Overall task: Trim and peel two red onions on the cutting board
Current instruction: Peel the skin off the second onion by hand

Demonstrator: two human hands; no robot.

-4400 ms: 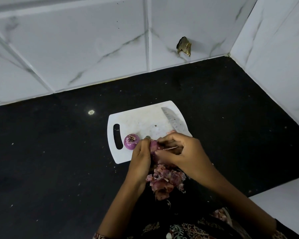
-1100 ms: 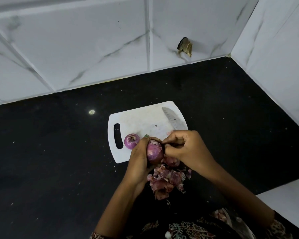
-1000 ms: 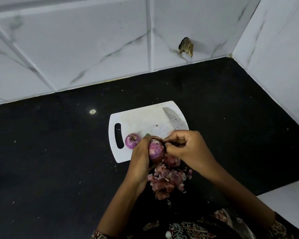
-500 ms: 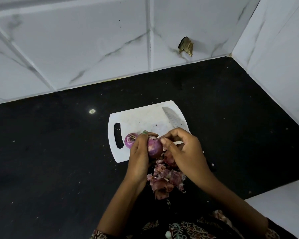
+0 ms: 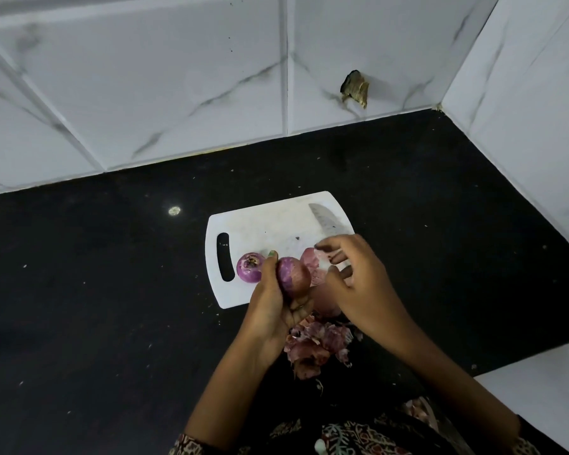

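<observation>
My left hand (image 5: 274, 300) grips a red onion (image 5: 293, 276) just above the near edge of the white cutting board (image 5: 263, 231). Its skin is partly off, showing purple on the left side. My right hand (image 5: 358, 277) is beside it with fingers spread, and a loose pink piece of peel (image 5: 312, 262) lies by its fingertips; whether the fingers pinch it is unclear. A second onion (image 5: 250, 267), peeled and purple, rests on the board next to the handle slot. The knife blade (image 5: 326, 220) lies on the board's far right, its handle hidden under my right hand.
A pile of onion skins (image 5: 316, 343) lies on the black countertop (image 5: 112, 290) just in front of the board. White marble-tiled walls (image 5: 145, 77) close the back and right sides. A white surface (image 5: 546, 399) shows at the lower right.
My right hand has opened and pulled away to the right of the held onion, drawing a strip of peel off it. The left hand holds the onion slightly higher.
</observation>
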